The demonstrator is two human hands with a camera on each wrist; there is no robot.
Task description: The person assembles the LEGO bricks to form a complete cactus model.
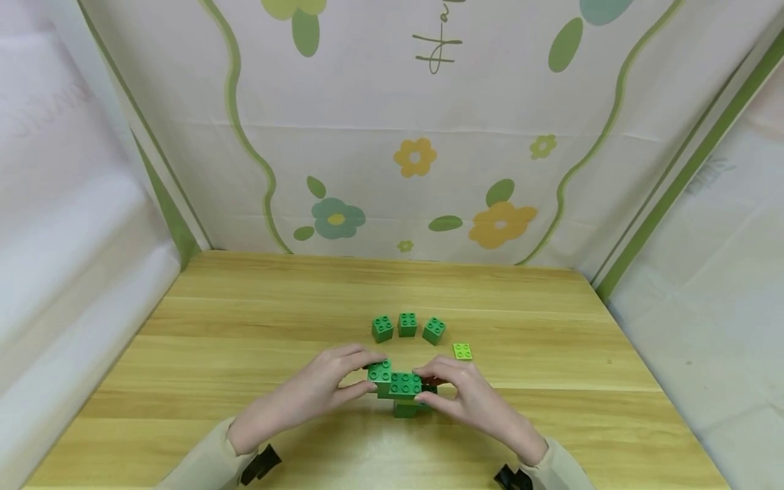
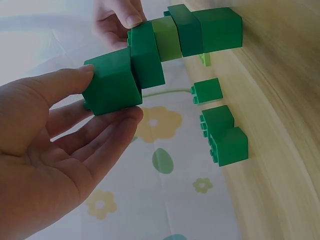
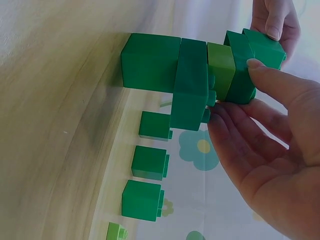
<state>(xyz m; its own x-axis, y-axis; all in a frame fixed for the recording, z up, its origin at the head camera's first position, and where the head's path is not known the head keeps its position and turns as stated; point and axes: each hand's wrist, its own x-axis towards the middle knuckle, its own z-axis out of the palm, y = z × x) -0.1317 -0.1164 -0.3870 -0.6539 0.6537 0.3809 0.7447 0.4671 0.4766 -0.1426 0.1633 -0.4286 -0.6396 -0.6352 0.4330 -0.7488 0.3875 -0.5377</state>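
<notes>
A stack of toy building bricks stands on the table between the two hands. My left hand (image 1: 337, 378) pinches a green block (image 2: 112, 82) at the stack's top left, thumb on one side and fingers on the other. Right beside it, my right hand (image 1: 459, 388) grips the wide green brick (image 1: 405, 384) just under that block, thumb and fingers at its sides. Below come a light green brick (image 2: 166, 38), another wide dark green brick (image 3: 190, 82), and a green block (image 3: 150, 62) at the table. The left block overhangs the wide brick's left end.
Behind the stack sit three loose green blocks: a left one (image 1: 382, 329), a middle one (image 1: 407, 324) and a right one (image 1: 433, 331). A flat lime-green piece (image 1: 462, 351) lies to their right. Flower-printed cloth (image 1: 367, 102) rises behind the wooden table (image 1: 257, 306).
</notes>
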